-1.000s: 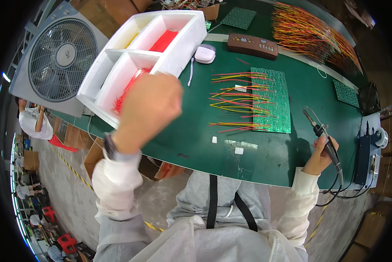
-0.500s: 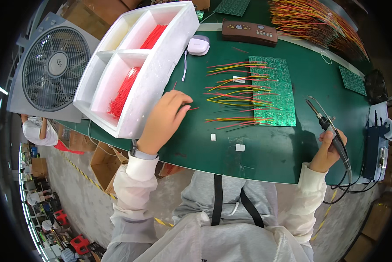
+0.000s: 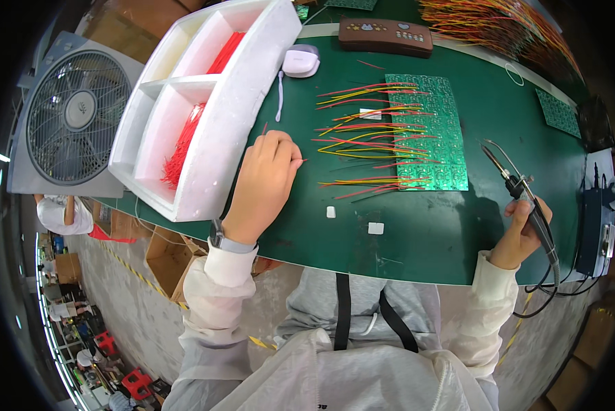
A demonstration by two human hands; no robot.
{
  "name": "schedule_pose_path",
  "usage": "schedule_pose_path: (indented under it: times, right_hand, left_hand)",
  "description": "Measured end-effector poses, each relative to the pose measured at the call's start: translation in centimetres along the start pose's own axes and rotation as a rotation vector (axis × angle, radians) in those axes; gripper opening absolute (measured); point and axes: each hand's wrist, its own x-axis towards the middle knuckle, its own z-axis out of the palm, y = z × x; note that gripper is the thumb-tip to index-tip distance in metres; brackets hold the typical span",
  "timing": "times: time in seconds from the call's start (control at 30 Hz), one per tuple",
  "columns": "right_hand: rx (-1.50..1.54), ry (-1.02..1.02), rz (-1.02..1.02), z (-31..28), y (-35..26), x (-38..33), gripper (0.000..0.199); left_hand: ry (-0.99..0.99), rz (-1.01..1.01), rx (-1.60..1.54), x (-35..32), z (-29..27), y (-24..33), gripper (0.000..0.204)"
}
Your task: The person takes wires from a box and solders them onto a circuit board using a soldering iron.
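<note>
Soldering station seen from above, on a green counter [image 3: 424, 233]. Left hand [image 3: 263, 178] rests on the counter beside the near right edge of a white foam tray [image 3: 232, 123], its grip pressed together on what looks like a thin red wire [image 3: 300, 161] whose tip shows at the fingertips; how firmly it is pinched cannot be told. Right hand [image 3: 520, 229] is wrapped around a soldering iron [image 3: 516, 185], held clear of the counter at the near right, tip pointing far and left toward a green circuit board [image 3: 434, 130]. Red and yellow wire leads [image 3: 369, 137] fan leftward from the board, between it and the left hand. More loose red wires [image 3: 184, 140] fill the tray's compartments.

Risks, as judged from this arrangement:
- A wire this thin may slip from the pinch when lifted, since little of it is gripped.
- The left hand, crossing toward the board, may brush the fanned leads and shift those that are not yet fixed.
- The iron's cable [image 3: 550, 281] hangs off the near counter edge; a snag could jerk the hot tip toward the board or the fingers.
- Two small white pieces [image 3: 376, 228] lying near the counter's edge could be knocked off by a sleeve.
</note>
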Motion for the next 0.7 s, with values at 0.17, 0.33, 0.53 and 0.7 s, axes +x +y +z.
schedule_pose_path:
  times: [0.17, 0.33, 0.53, 0.7]
  right_hand:
    - [0.15, -0.015, 0.121, 1.3, -0.4, -0.4, 0.029]
    - [0.16, 0.019, 0.162, 1.2, -0.7, -0.1, 0.029]
    - [0.146, -0.012, 0.221, 0.9, -0.7, -0.2, 0.03]
    - [0.167, -0.069, 0.215, 0.5, -1.1, -0.2, 0.03]
  left_hand:
    - [-0.04, -0.082, -0.388, 0.1, 1.6, 6.6, 0.012]
    - [0.035, 0.201, -0.397, 3.4, 5.4, 10.7, 0.014]
    - [0.0, 0.259, -0.327, 4.9, 6.6, 10.7, 0.016]
    - [0.068, 0.209, -0.284, 4.9, 6.8, 10.9, 0.019]
